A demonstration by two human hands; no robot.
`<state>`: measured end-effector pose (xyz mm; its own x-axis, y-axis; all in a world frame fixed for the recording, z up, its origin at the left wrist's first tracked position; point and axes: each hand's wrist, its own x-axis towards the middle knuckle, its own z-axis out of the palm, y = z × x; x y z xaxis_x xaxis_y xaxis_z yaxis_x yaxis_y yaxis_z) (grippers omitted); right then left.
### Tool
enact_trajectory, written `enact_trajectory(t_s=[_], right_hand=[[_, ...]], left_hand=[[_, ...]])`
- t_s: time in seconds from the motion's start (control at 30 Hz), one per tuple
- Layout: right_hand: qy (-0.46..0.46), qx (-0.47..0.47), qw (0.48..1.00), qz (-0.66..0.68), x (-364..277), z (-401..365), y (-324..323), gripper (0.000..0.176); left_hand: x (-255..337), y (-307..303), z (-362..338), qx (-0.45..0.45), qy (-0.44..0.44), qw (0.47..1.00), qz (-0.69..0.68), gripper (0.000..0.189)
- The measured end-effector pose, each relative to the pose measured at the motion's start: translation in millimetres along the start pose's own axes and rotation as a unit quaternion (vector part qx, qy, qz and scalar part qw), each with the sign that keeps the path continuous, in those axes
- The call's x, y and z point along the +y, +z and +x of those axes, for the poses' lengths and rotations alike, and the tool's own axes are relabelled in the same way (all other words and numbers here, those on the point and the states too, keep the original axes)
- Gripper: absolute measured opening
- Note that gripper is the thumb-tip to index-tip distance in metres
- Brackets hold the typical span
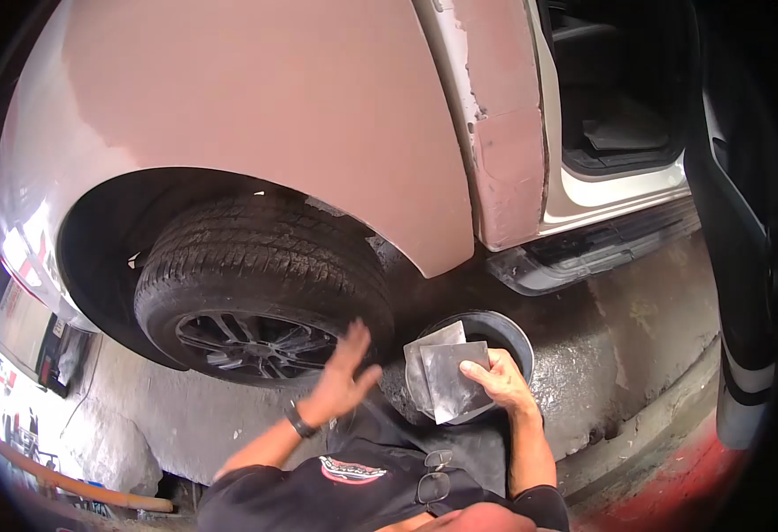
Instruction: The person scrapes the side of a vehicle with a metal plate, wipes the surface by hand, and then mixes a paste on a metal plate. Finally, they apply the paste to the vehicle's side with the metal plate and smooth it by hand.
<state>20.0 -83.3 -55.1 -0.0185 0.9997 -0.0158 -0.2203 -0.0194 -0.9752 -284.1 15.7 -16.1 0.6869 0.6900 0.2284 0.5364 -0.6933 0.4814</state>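
Note:
My right hand [500, 381] grips a dark grey square of sandpaper [460, 365], thumb on its face, over a round bucket [520, 341]. Paler grey sheets [417, 371] show behind it, overlapping the bucket's left side. My left hand [346, 377] is raised in front of the wheel [260, 341], fingers stretched out and nothing in it. A dark band circles the left wrist. Above the wheel, the white vehicle's fender [273, 97] carries a broad patch of dull pinkish coating.
An open door [743, 222] stands at the right, above a dark side step [575, 257]. The concrete floor [619, 355] looks wet around the bucket. A plastic-covered bundle [109, 448] and an orange pole [78, 486] lie at the lower left.

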Motion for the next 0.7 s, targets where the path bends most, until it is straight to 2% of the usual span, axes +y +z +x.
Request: enact_trajectory(t_s=[0.03,0.1,0.17,0.37,0.47,0.53,0.6,0.7], right_hand=[[0.004,0.005,1.0,-0.001,-1.5,-1.3,-0.2,0.026],[0.009,0.015,1.0,-0.001,-4.7,-4.0,-1.3,0.027],[-0.011,0.031,0.999,-0.001,7.8,-5.3,-7.7,0.027],[-0.021,0.016,0.999,0.027,-0.1,-2.1,-4.9,0.027],[-0.03,0.019,0.999,0.007,6.2,-2.0,-9.3,0.026],[-0.038,0.024,0.999,0.012,9.2,-4.2,-11.8,0.025],[-0.03,0.035,0.999,0.007,8.0,-4.8,-15.0,0.025],[-0.03,0.044,0.998,0.016,0.0,-6.6,-16.6,0.024]], left_hand=[[17.4,-33.1,27.1,0.081,0.077,0.993,0.031,0.079],[46.7,-102.5,71.2,0.173,0.184,0.942,0.222,0.085],[70.4,-146.2,109.3,0.23,0.203,0.886,0.346,0.091],[132.8,-179.4,206.3,0.201,0.224,0.796,0.525,0.1],[151.4,-206.0,249.7,0.283,0.252,0.776,0.504,0.102],[174.1,-247.9,277.2,0.336,0.273,0.737,0.52,0.104],[232.1,-279.9,280.2,0.322,0.138,0.767,0.538,0.1],[275.0,-329.3,297.6,0.394,0.067,0.769,0.499,0.093]])
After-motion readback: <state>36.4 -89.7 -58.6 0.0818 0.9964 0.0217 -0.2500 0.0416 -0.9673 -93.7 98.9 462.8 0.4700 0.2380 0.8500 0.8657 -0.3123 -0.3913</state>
